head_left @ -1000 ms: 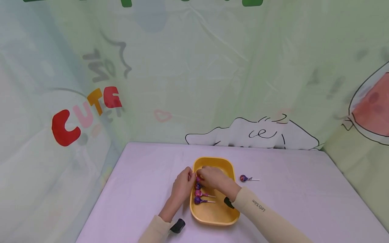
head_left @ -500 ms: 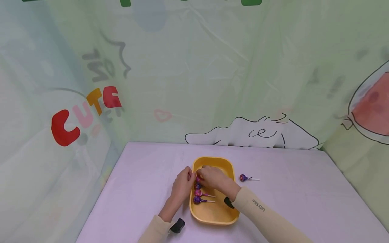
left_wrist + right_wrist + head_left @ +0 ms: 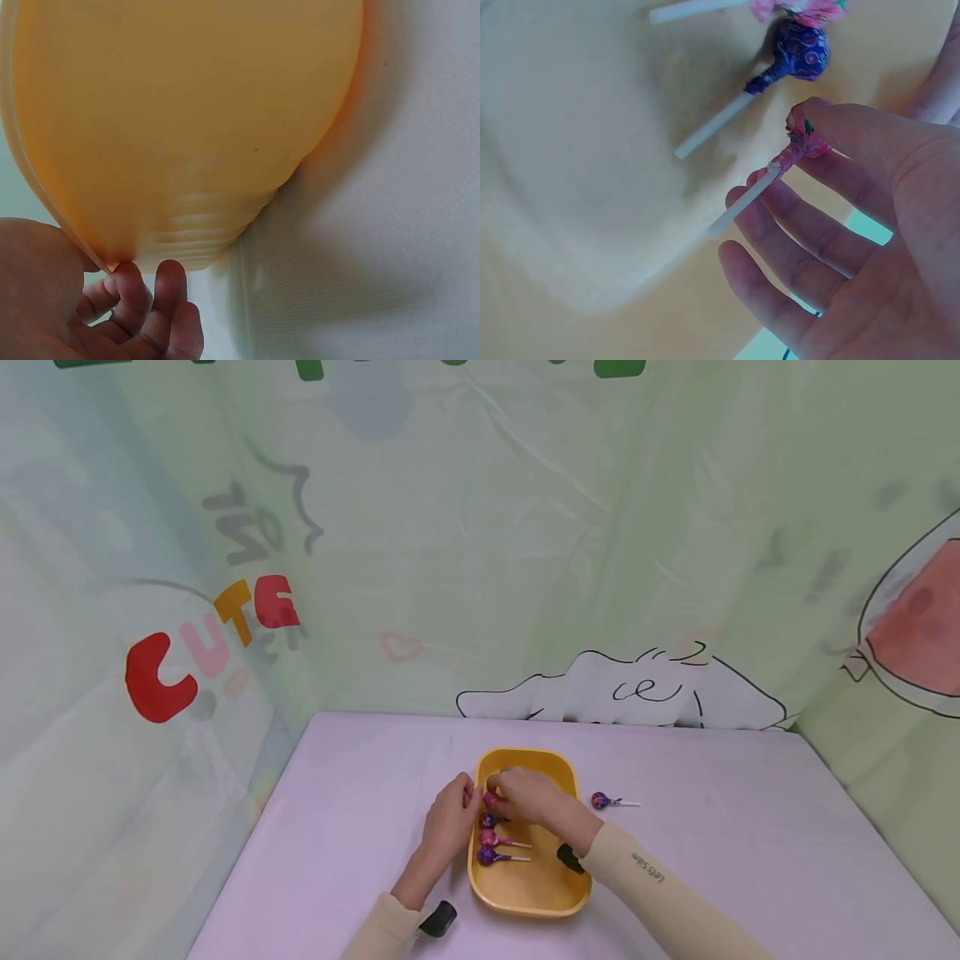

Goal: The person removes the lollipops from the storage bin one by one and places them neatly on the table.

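My left hand (image 3: pixel 450 814) grips the left rim of a yellow plastic tray (image 3: pixel 528 897); in the left wrist view its curled fingers (image 3: pixel 171 283) lie at the tray's outer wall. Reaching into the tray, my right hand (image 3: pixel 528 795) pinches a pink-wrapped lollipop (image 3: pixel 808 142) between thumb and index finger, its white stick pointing away from the palm. Just below it in the head view lies a blue-purple lollipop (image 3: pixel 488 820). Then come another pink lollipop (image 3: pixel 490 837) and a purple one (image 3: pixel 487 856), lined up along the left wall with sticks to the right.
One more purple lollipop (image 3: pixel 600 800) lies on the pale table cover (image 3: pixel 712 852), right of the tray. Black wrist devices sit on both arms, one (image 3: pixel 439 918) by the left sleeve. A printed curtain (image 3: pixel 450 568) stands behind the table.
My right hand and forearm have shifted slightly to the right, and more of the pink lollipop at the fingers shows. The left hand stays at the rim.
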The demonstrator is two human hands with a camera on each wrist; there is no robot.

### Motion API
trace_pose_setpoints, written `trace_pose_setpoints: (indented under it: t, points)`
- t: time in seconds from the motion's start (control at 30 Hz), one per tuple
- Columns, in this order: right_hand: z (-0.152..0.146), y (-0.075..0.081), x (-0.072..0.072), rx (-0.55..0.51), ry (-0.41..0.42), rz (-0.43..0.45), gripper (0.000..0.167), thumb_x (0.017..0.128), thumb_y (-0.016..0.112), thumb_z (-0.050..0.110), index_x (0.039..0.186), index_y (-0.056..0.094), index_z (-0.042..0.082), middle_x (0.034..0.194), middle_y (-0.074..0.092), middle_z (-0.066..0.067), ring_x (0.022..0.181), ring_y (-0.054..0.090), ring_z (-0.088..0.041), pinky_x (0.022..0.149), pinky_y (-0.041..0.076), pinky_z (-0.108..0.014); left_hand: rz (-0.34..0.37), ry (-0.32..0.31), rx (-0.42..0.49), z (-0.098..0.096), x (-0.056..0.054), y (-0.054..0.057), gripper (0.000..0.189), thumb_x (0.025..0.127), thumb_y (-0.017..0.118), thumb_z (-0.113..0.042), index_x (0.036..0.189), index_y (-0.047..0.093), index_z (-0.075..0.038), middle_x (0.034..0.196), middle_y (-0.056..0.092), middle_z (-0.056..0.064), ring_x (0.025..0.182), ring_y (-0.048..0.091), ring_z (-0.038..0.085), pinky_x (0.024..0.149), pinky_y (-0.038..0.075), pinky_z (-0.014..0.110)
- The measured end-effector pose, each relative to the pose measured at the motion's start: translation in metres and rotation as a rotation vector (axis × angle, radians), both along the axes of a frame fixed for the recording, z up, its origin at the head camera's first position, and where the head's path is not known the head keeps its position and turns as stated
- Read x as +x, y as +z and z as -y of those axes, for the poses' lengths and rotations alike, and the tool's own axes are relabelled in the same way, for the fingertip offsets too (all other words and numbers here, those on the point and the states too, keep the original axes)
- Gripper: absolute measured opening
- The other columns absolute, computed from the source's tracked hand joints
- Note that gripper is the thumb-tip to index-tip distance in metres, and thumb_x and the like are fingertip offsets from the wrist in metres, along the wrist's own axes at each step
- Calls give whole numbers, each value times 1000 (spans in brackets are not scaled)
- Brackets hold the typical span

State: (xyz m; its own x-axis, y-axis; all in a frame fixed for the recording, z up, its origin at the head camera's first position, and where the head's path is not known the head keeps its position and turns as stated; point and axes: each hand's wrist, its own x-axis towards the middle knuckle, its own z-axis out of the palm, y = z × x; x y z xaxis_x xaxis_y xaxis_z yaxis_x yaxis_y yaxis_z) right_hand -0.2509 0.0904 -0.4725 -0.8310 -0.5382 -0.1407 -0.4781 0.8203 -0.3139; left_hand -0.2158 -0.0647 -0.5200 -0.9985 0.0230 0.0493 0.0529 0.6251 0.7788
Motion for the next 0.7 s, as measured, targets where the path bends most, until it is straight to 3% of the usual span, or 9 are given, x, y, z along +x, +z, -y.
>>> trace_pose_setpoints:
  t: [0.23,0.7]
  points:
    - [-6,6,1,1,-9,17,18,92,74,26,105,71,15,84,60,4,75,52,-13,70,49,-27,15,-5,5,0,-1,-1,21,103,54,-28,87,50,-15,68,47,-6,58,43,8,49,33,21]
    - [-21,19,9,-53,-56,25,16,91,74,21,104,72,12,92,69,0,80,57,-15,79,54,-35,25,-3,8,0,-1,-2,20,103,54,-27,87,50,-15,69,47,-5,59,44,9,50,34,21]
